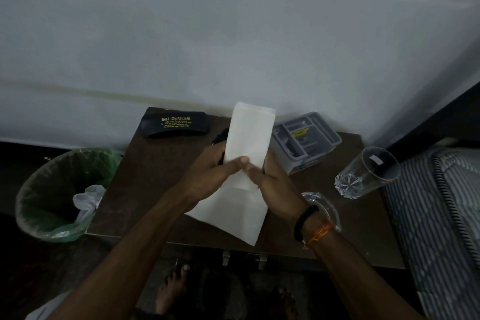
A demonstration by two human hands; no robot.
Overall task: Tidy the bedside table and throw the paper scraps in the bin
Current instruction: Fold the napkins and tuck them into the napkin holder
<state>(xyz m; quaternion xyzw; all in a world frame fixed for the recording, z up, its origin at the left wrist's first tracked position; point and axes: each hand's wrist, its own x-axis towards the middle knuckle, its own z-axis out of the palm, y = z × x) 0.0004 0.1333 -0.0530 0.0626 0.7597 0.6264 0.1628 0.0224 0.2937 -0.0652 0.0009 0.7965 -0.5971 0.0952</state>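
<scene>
Both hands hold a long white folded paper (248, 138) over the middle of the dark brown bedside table (145, 184). My left hand (215, 174) grips its left edge with the thumb on the front. My right hand (275, 184) grips its right edge, thumb meeting the left thumb. The paper's upper half stands up toward the wall; its lower half (233, 215) hangs down over the table. A small dark object (220, 135) peeks out behind the paper, mostly hidden. The bin (52, 197), lined with a green bag and holding a crumpled white scrap (87, 200), stands on the floor left of the table.
A black spectacle case (175, 124) lies at the table's back left. A grey compartment tray (306, 141) sits at the back right, a clear drinking glass (366, 173) near the right edge, a glass dish (324, 208) under my right wrist. A striped mattress (441, 215) borders the right.
</scene>
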